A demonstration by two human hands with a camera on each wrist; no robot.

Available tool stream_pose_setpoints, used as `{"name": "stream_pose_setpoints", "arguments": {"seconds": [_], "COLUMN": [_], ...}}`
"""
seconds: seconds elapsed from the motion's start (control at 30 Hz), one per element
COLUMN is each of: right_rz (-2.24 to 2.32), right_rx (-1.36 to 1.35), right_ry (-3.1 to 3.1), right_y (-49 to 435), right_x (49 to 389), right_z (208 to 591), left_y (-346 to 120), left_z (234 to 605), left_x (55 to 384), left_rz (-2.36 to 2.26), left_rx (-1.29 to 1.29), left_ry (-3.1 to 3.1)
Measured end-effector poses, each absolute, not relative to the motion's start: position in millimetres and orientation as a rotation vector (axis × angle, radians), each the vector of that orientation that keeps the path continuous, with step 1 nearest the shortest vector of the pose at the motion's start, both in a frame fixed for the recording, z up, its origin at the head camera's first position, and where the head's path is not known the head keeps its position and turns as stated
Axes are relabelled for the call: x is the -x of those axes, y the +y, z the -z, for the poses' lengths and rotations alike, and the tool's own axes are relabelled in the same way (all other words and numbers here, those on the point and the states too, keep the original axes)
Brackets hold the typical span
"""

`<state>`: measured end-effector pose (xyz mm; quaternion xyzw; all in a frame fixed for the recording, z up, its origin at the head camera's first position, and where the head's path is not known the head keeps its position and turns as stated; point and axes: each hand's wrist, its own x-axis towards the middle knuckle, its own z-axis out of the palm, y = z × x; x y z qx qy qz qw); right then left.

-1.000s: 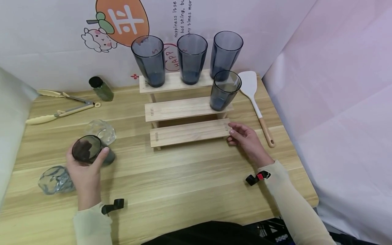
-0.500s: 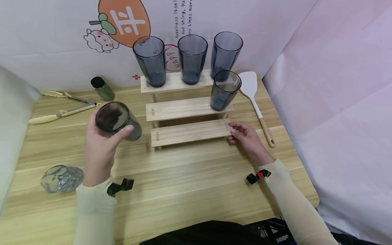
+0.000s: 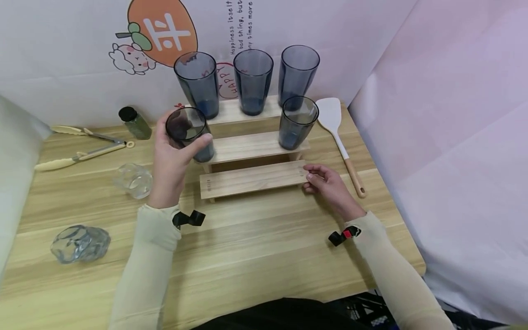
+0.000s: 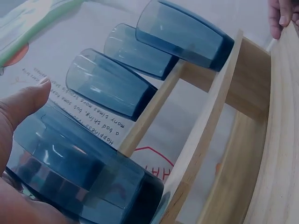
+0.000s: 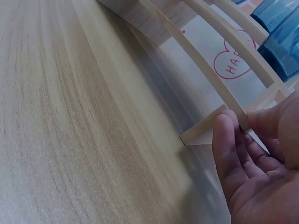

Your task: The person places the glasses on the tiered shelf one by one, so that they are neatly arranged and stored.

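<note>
My left hand (image 3: 170, 167) grips a smoky dark drinking glass (image 3: 204, 150), thumb on one side, tilted at the left end of the middle step; I cannot tell whether its base touches the wood. My right hand (image 3: 332, 190) pinches the right end of the lowest step of a three-step wooden display rack (image 3: 251, 179); in the right wrist view the thumb lies over the board's edge (image 5: 233, 109) and the fingers are below. On the top step stand a left glass (image 3: 200, 89), a middle glass (image 3: 253, 82) and a right glass (image 3: 299, 75). Another dark glass (image 3: 298, 128) occupies the middle step's right end.
Two clear glass cups, one nearer the rack (image 3: 134, 180) and one nearer the front (image 3: 80, 244), are on the table's left. Behind them lie tongs (image 3: 101, 149) and a black-lidded jar (image 3: 136, 123). A white spatula (image 3: 331, 117) with a wooden handle lies right of the rack.
My left hand has carried the dark glass from the table's left, near the clear cups, rightward and back to the middle step. My right hand stays at the lowest step's end.
</note>
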<state>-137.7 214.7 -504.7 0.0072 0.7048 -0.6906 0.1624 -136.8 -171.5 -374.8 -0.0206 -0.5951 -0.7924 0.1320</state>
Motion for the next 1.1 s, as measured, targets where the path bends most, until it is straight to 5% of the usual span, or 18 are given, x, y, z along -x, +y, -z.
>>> {"name": "stream_pose_setpoints", "arguments": {"seconds": [1.1], "right_rz": [2.011], "right_rx": [-0.063], "right_ry": [2.036], "right_y": [217.6], "right_x": [149.4], "right_z": [507.5], "left_y": [-139.6], "left_z": [383.9], "left_x": [152.9], "left_rz": [2.200], "left_rx": [0.050], "left_ry": [-1.772]}}
